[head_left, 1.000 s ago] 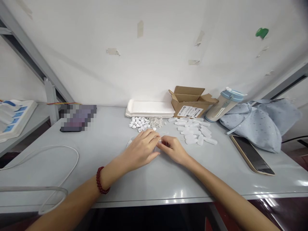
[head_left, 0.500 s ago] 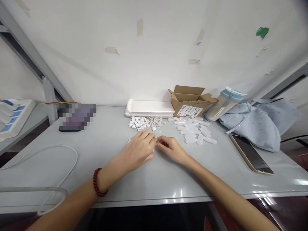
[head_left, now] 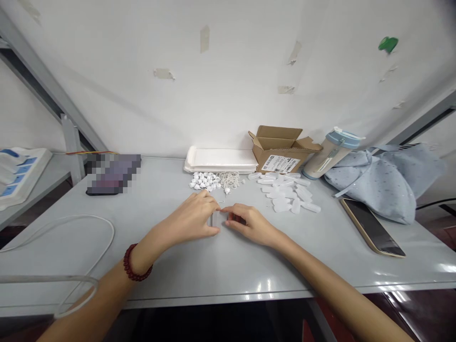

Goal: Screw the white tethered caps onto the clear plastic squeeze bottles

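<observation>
My left hand (head_left: 190, 219) and my right hand (head_left: 249, 224) meet at the middle of the grey table (head_left: 221, 266), fingers pinched together on a small clear plastic piece (head_left: 216, 218) held between them. A thin white string runs from the piece toward the small bundle of strings (head_left: 231, 180). Behind my hands lies a heap of small white caps (head_left: 205, 181). To the right of it is a pile of clear plastic tubes (head_left: 288, 193). A red bead bracelet is on my left wrist.
White foam trays (head_left: 221, 160) and an open cardboard box (head_left: 280, 151) stand at the back. A blue-lidded bottle (head_left: 331, 153), a blue cloth bag (head_left: 384, 178) and a phone (head_left: 370, 228) lie at the right. A clear hose (head_left: 71, 237) loops at the left.
Both hands have drawn slightly toward me and to the left. The clear piece now shows between my fingertips, where it was covered before.
</observation>
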{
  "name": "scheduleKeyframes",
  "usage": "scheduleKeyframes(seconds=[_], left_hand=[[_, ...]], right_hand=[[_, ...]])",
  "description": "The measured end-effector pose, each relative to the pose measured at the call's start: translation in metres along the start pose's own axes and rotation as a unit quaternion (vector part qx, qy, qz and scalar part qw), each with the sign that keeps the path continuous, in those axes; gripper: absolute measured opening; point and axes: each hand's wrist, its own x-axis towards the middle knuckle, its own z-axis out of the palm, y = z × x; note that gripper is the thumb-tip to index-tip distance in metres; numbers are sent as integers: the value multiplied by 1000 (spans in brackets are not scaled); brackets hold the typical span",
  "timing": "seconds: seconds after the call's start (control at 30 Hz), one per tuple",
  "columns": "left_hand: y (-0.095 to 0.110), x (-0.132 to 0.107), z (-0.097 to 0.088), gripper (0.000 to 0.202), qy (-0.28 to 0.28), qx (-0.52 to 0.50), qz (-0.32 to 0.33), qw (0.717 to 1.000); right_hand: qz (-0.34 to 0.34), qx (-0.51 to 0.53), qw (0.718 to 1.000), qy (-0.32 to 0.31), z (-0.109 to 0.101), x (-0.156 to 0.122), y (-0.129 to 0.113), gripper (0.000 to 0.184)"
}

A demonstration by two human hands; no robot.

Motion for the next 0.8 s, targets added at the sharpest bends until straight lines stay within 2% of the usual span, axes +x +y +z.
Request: scheduleKeyframes(seconds=[0.2,0.43,0.8], left_hand=[[-5,-5,-2,31,-29,-16,-4,999],[-4,-6,-5,33,-39,-15,-5,999],[-7,-7,0,34,-36,-15,14,999]], right_hand=[[-6,-20,1000,-13,0,-1,0,25],[-1,-14,999,-29,-2,-2,-3,23],[-6,-20,999,-29,-1,-2,-2,22]])
